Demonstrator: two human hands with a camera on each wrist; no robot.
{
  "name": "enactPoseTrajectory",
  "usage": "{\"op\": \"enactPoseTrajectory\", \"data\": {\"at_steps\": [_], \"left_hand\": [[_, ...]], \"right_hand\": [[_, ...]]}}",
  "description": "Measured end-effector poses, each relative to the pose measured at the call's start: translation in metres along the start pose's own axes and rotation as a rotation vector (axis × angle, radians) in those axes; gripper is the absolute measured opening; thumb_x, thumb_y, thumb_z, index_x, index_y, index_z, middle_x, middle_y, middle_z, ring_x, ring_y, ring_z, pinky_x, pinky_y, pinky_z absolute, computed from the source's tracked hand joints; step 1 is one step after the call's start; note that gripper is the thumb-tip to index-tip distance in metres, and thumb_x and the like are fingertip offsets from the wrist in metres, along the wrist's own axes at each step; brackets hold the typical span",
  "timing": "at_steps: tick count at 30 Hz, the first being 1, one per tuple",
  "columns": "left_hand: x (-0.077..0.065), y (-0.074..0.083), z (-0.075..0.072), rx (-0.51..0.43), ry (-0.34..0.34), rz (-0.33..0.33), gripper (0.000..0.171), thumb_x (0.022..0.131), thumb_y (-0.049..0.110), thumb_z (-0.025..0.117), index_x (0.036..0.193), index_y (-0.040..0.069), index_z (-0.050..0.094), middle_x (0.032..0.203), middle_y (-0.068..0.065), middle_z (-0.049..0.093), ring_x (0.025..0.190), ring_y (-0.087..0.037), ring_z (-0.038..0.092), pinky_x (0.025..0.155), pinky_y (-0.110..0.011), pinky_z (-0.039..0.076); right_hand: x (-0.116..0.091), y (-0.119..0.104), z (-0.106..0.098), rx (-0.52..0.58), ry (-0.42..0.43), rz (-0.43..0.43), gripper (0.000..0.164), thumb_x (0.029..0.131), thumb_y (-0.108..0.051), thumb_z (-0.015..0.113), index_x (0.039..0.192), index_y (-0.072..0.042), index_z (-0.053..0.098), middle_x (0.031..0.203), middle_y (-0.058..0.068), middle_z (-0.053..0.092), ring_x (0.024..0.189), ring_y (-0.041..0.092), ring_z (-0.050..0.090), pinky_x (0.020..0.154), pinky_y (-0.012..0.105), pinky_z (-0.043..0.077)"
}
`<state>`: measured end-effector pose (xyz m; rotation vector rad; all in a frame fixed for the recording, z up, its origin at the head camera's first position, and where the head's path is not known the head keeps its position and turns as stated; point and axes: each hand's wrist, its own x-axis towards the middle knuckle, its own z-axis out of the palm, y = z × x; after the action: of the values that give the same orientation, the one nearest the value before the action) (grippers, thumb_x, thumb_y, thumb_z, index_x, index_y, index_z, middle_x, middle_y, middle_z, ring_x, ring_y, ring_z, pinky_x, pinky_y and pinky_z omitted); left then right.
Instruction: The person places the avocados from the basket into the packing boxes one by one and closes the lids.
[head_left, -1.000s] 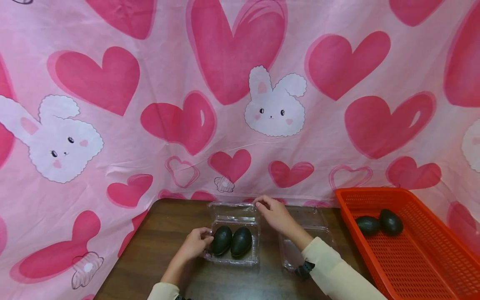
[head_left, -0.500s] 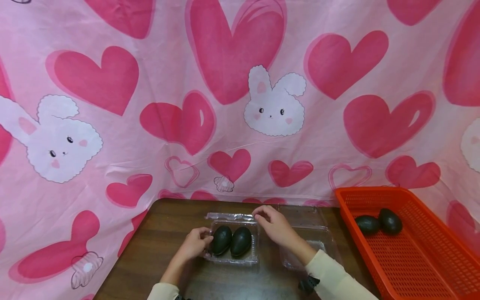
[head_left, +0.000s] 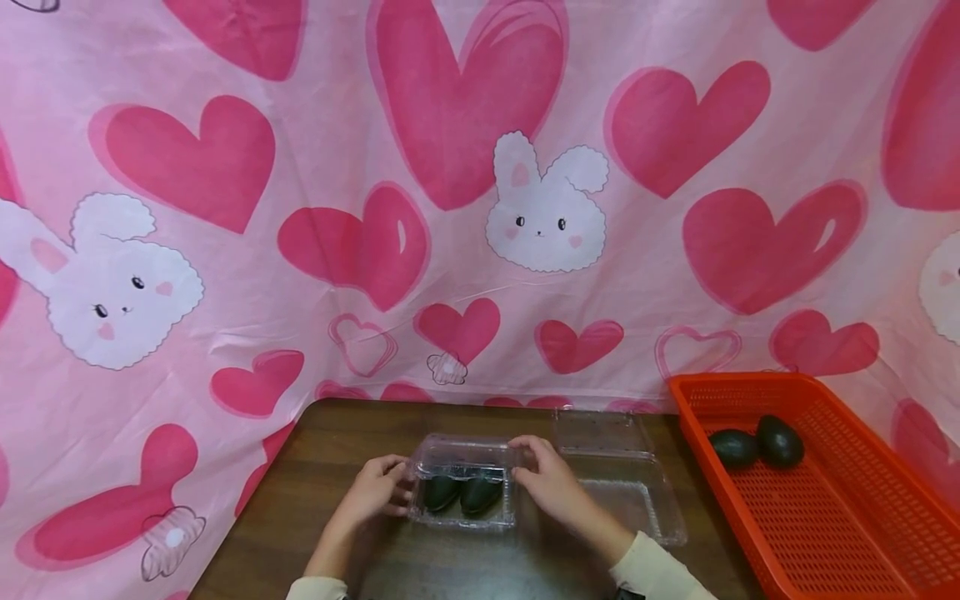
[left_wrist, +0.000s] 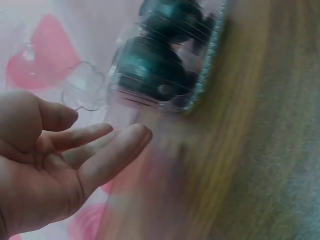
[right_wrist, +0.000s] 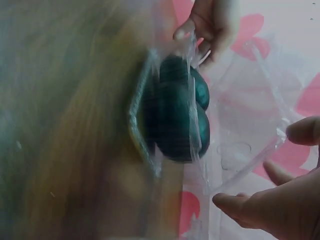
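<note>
Two dark green avocados [head_left: 478, 497] lie side by side in a clear plastic clamshell box [head_left: 465, 523]. Its hinged lid [head_left: 468, 452] slants over them, partly lowered. My right hand [head_left: 553, 482] is at the lid's right side, thumb and fingers spread; in the right wrist view its fingertips [right_wrist: 227, 201] touch or nearly touch the lid's edge. Just left of the box is my left hand [head_left: 372, 492], fingers loosely extended. The left wrist view shows a gap between that hand [left_wrist: 75, 155] and the box [left_wrist: 200, 85], with nothing held.
A second clear clamshell box [head_left: 660, 500] stands open on the wooden table [head_left: 337, 433], right of the first and partly behind my right forearm. Farther right, an orange plastic basket [head_left: 810, 500] holds two more avocados [head_left: 780, 442]. A pink heart-patterned cloth [head_left: 450, 275] hangs behind.
The lid has swung from standing back to slanting over the avocados, with my right hand moving down and nearer. My left hand has drawn slightly away from the box's left side.
</note>
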<state>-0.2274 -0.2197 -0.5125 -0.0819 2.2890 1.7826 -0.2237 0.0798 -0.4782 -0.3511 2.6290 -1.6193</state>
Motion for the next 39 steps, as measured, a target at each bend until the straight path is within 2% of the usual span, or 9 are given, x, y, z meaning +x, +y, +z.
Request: {"op": "enactPoseTrajectory", "data": {"at_steps": [6, 10, 14, 17, 19, 24, 32, 36, 39], "left_hand": [[-0.011, 0.006, -0.003, -0.026, -0.091, -0.054, 0.044, 0.105, 0.025, 0.036, 0.130, -0.011, 0.043, 0.100, -0.017, 0.063, 0.069, -0.020, 0.067, 0.060, -0.043, 0.061], [-0.018, 0.007, -0.003, -0.040, -0.119, -0.080, 0.056, 0.104, 0.035, 0.037, 0.131, -0.014, 0.040, 0.100, -0.019, 0.062, 0.069, -0.021, 0.066, 0.061, -0.044, 0.061], [-0.021, 0.006, -0.002, -0.058, -0.135, -0.090, 0.060, 0.102, 0.044, 0.040, 0.120, -0.013, 0.047, 0.091, -0.016, 0.062, 0.069, -0.021, 0.065, 0.062, -0.044, 0.061], [-0.022, 0.004, -0.001, -0.079, -0.150, -0.085, 0.057, 0.101, 0.045, 0.042, 0.113, -0.010, 0.051, 0.085, -0.011, 0.060, 0.068, -0.020, 0.064, 0.062, -0.044, 0.061], [-0.021, 0.003, 0.000, -0.099, -0.159, -0.077, 0.056, 0.101, 0.043, 0.043, 0.114, -0.010, 0.051, 0.083, -0.009, 0.058, 0.068, -0.019, 0.063, 0.063, -0.044, 0.062], [-0.021, -0.002, 0.002, -0.161, -0.200, -0.056, 0.058, 0.101, 0.033, 0.046, 0.132, -0.016, 0.039, 0.084, -0.007, 0.054, 0.070, -0.018, 0.061, 0.069, -0.040, 0.062], [-0.021, -0.005, 0.001, -0.206, -0.273, -0.013, 0.060, 0.097, 0.015, 0.053, 0.139, -0.019, 0.027, 0.100, -0.014, 0.057, 0.078, -0.018, 0.064, 0.080, -0.039, 0.060], [-0.020, -0.009, -0.001, -0.199, -0.292, 0.018, 0.061, 0.092, 0.004, 0.053, 0.140, -0.019, 0.024, 0.093, -0.010, 0.057, 0.080, -0.019, 0.064, 0.082, -0.040, 0.060], [-0.019, -0.010, 0.000, -0.183, -0.301, 0.038, 0.063, 0.088, -0.001, 0.053, 0.140, -0.019, 0.023, 0.086, -0.006, 0.055, 0.078, -0.017, 0.061, 0.079, -0.036, 0.060]], "right_hand": [[-0.008, 0.009, 0.004, -0.019, -0.058, 0.053, 0.049, 0.088, -0.014, 0.065, 0.134, -0.006, 0.049, 0.134, 0.024, 0.050, 0.114, 0.040, 0.057, 0.092, 0.054, 0.052], [-0.011, 0.015, 0.007, 0.039, -0.097, 0.083, 0.061, 0.087, -0.014, 0.065, 0.141, -0.001, 0.039, 0.143, 0.034, 0.038, 0.118, 0.048, 0.055, 0.096, 0.058, 0.049], [-0.014, 0.018, 0.009, 0.089, -0.108, 0.119, 0.067, 0.086, -0.014, 0.066, 0.143, 0.005, 0.034, 0.140, 0.037, 0.039, 0.112, 0.043, 0.060, 0.094, 0.054, 0.052], [-0.016, 0.020, 0.010, 0.143, -0.118, 0.163, 0.069, 0.086, -0.013, 0.065, 0.143, 0.009, 0.032, 0.136, 0.038, 0.043, 0.102, 0.035, 0.064, 0.087, 0.047, 0.056], [-0.017, 0.021, 0.012, 0.194, -0.137, 0.184, 0.069, 0.086, -0.012, 0.064, 0.142, 0.012, 0.030, 0.135, 0.039, 0.043, 0.102, 0.033, 0.063, 0.084, 0.044, 0.057], [-0.020, 0.026, 0.016, 0.338, -0.196, 0.222, 0.068, 0.086, -0.005, 0.058, 0.141, 0.018, 0.024, 0.131, 0.042, 0.042, 0.111, 0.040, 0.059, 0.085, 0.044, 0.058], [-0.022, 0.028, 0.018, 0.401, -0.236, 0.260, 0.068, 0.086, -0.003, 0.056, 0.139, 0.022, 0.022, 0.118, 0.029, 0.052, 0.087, 0.021, 0.063, 0.072, 0.041, 0.061], [-0.023, 0.027, 0.017, 0.439, -0.261, 0.267, 0.067, 0.087, -0.003, 0.055, 0.139, 0.022, 0.021, 0.112, 0.027, 0.055, 0.082, 0.018, 0.062, 0.068, 0.038, 0.061], [-0.023, 0.028, 0.017, 0.456, -0.269, 0.270, 0.066, 0.087, -0.003, 0.054, 0.139, 0.022, 0.021, 0.108, 0.024, 0.056, 0.080, 0.016, 0.061, 0.067, 0.035, 0.061]]}}
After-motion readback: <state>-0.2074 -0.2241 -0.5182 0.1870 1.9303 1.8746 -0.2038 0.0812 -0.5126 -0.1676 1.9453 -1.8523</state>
